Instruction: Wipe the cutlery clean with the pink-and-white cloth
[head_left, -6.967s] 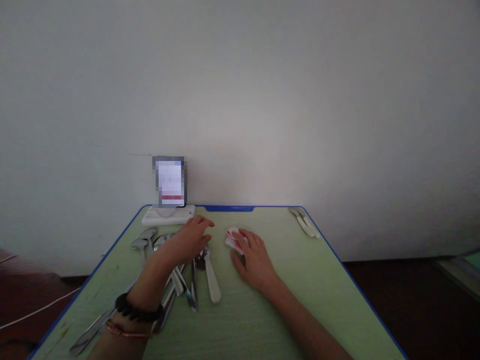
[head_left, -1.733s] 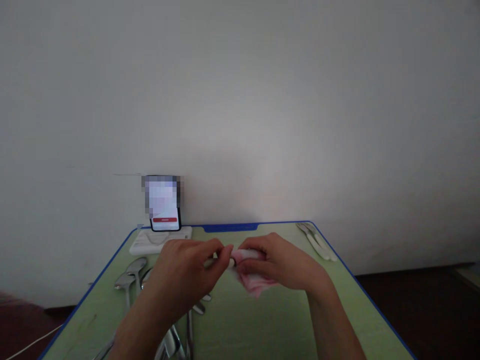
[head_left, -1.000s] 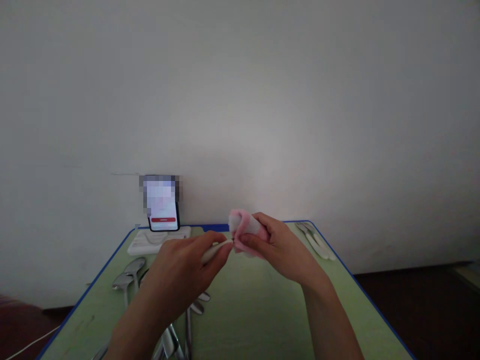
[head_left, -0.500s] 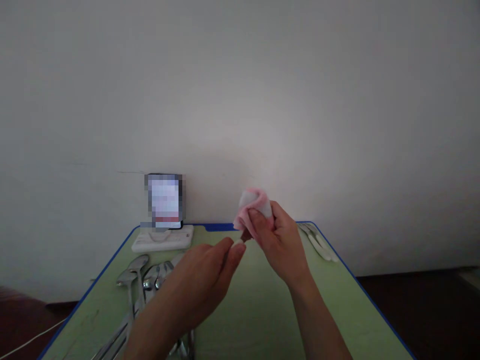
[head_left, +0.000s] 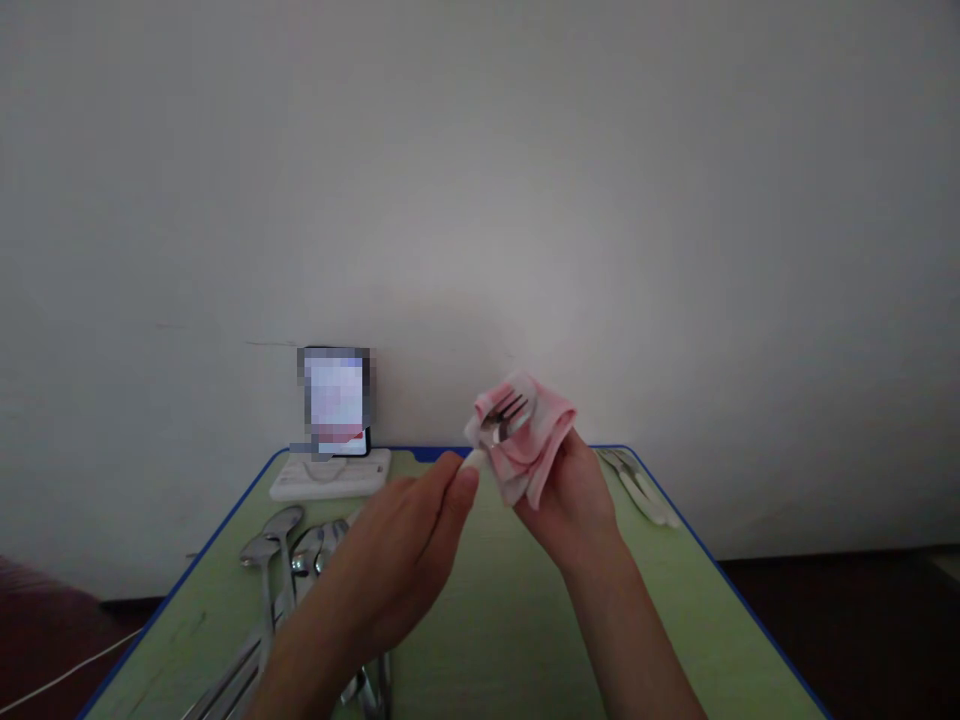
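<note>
My left hand (head_left: 397,545) is raised over the green table (head_left: 495,620) and pinches the white handle of a fork (head_left: 501,421). The fork's metal tines lie on a pink and white cloth (head_left: 534,443). That cloth is spread over the fingers of my right hand (head_left: 574,500), which holds it from below, just right of my left hand. Both hands are lifted above the table's middle.
Several metal spoons (head_left: 279,545) lie in a loose pile at the table's left. Two white-handled utensils (head_left: 637,485) rest near the far right corner. A phone (head_left: 336,405) stands on a white stand (head_left: 330,474) at the back left, against the wall.
The cloth, closed round the fork's head half a second ago, has opened and the tines now show. Both hands have stayed raised; seven seconds ago they rested on the table.
</note>
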